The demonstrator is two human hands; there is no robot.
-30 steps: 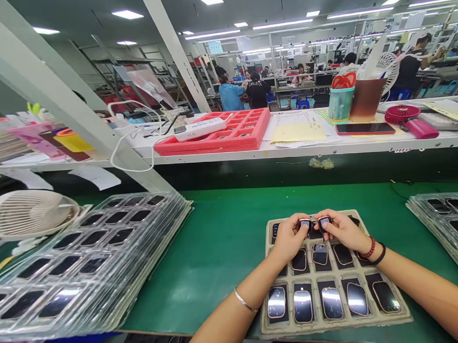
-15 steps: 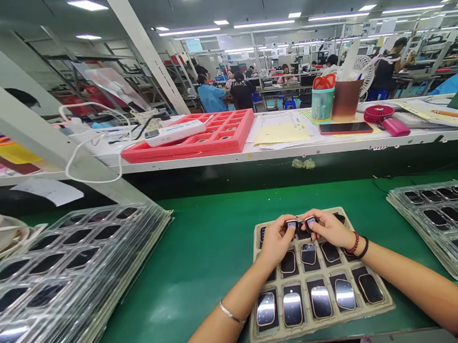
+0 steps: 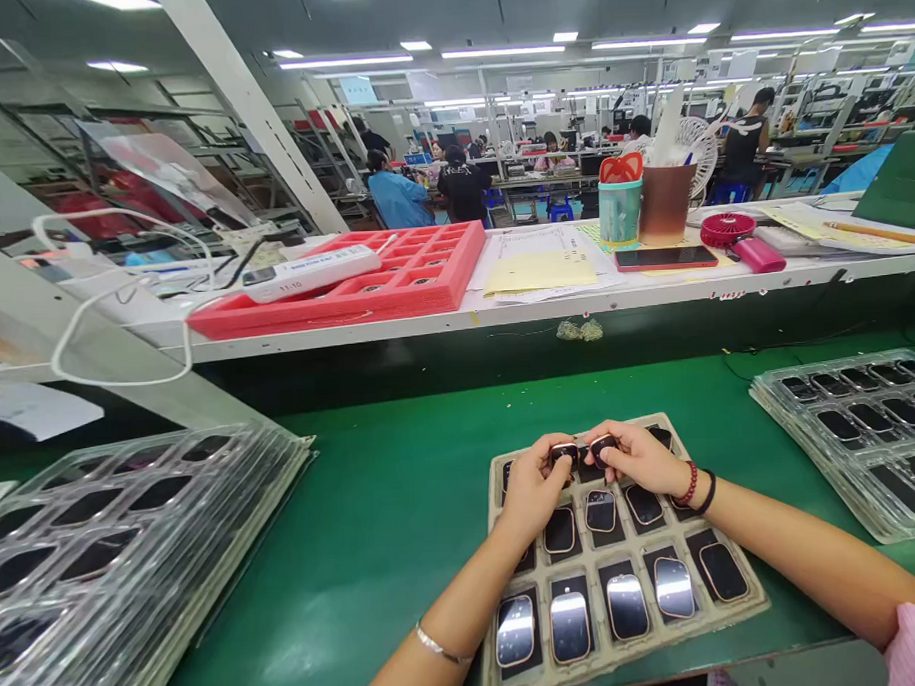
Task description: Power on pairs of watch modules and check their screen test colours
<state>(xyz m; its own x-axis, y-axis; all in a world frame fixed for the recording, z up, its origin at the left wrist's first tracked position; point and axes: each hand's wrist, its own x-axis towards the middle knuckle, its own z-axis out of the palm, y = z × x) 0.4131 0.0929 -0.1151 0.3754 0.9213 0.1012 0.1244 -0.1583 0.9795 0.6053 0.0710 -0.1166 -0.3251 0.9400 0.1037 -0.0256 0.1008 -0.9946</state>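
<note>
Left hand point(image 3: 534, 490) low over a tan pressed-paper tray point(image 3: 736, 588), thumb and fingers clenched tight on a small square watch body point(image 3: 563, 454) with a gold edge. Right hand point(image 3: 638, 459) just beside it, fingers pinching a second watch body point(image 3: 602, 448) the same way. Both little watches near the top of the tray, close together, held up over its pockets. More watch bodies point(image 3: 571, 627) lying in the tray pockets, in rows below the hands, shiny sides up. Tray flat on a green bench mat point(image 3: 375, 546), low and right of the middle of the frame. Silver bangle point(image 3: 438, 644) on the left wrist. Red bead bracelet point(image 3: 686, 485) and black band point(image 3: 709, 494) on the right wrist. Stacks of clear plastic trays point(image 3: 156, 534) at lower left, one more stack point(image 3: 843, 440) at right, dark watch shapes inside. Farther up, on a white shelf: a red foam tray point(image 3: 365, 281), a white power strip point(image 3: 305, 273), yellow papers point(image 3: 537, 272), a phone point(image 3: 665, 258). Other people point(image 3: 399, 200) at benches far off, near the top of the frame.
</note>
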